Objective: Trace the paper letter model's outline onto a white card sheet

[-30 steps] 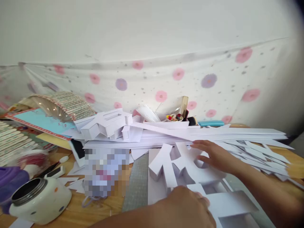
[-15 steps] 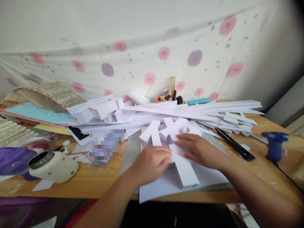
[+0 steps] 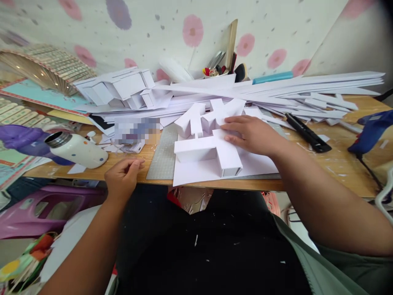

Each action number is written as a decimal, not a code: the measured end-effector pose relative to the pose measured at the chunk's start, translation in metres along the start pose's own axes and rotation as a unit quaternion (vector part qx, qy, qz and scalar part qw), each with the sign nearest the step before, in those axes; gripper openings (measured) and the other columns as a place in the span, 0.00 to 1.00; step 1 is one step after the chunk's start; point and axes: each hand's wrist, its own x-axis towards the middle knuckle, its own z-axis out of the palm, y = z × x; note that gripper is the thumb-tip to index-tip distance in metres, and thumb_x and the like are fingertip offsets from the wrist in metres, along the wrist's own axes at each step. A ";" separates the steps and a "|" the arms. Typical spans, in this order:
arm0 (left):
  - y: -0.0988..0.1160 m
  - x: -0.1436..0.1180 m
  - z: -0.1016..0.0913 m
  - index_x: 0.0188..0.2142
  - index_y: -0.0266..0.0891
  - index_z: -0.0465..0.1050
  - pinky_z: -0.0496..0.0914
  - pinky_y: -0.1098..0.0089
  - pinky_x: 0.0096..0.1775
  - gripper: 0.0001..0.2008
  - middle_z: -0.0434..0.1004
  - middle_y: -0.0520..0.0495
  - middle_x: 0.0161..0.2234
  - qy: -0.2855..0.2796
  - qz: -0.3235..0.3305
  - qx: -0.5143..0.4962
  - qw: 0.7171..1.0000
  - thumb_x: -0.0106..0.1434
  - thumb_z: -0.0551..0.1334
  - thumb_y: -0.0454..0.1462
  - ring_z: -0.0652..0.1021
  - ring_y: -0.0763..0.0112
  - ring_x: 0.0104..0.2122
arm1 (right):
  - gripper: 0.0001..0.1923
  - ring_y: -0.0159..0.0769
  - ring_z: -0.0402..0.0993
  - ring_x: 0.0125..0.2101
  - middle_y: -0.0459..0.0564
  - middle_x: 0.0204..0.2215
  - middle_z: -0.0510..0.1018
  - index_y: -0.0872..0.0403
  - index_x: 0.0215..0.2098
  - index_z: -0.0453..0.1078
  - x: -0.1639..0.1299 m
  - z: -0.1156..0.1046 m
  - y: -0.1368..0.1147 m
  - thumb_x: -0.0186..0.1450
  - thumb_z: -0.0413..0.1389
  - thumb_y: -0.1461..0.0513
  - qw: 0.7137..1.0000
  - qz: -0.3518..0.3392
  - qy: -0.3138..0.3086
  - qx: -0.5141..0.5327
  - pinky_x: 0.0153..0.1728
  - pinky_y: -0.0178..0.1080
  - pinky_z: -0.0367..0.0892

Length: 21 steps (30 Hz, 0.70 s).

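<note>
A white card model (image 3: 196, 149) of joined box shapes, including a cross shape at its back, stands on a white sheet (image 3: 258, 166). Under the sheet lies a grey cutting mat (image 3: 161, 157). My right hand (image 3: 250, 133) rests on the model's right side, its fingers stretched out flat. Left of the mat, at the table's front edge, my left hand (image 3: 123, 176) is curled with thumb and fingertips together; anything pinched there is too small to make out. It is apart from the model.
A black utility knife (image 3: 308, 133) and a blue glue gun (image 3: 373, 131) lie to the right. Card strips (image 3: 276, 92) are piled behind, beside another white model (image 3: 123, 88). A white bottle (image 3: 78, 149) lies at left, near a purple object (image 3: 30, 141).
My left hand has left the model and moved left to the table edge, its fingers closing. My right hand stays on the model. The view has tilted down.
</note>
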 end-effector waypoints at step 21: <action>-0.011 -0.003 0.001 0.25 0.43 0.72 0.66 0.71 0.37 0.11 0.75 0.55 0.26 0.019 -0.062 0.036 0.997 0.58 0.58 0.46 0.76 0.67 0.31 | 0.21 0.49 0.65 0.56 0.55 0.58 0.68 0.52 0.55 0.68 0.002 -0.001 -0.011 0.69 0.47 0.53 0.999 0.027 -0.006 -0.037 0.56 0.53 0.61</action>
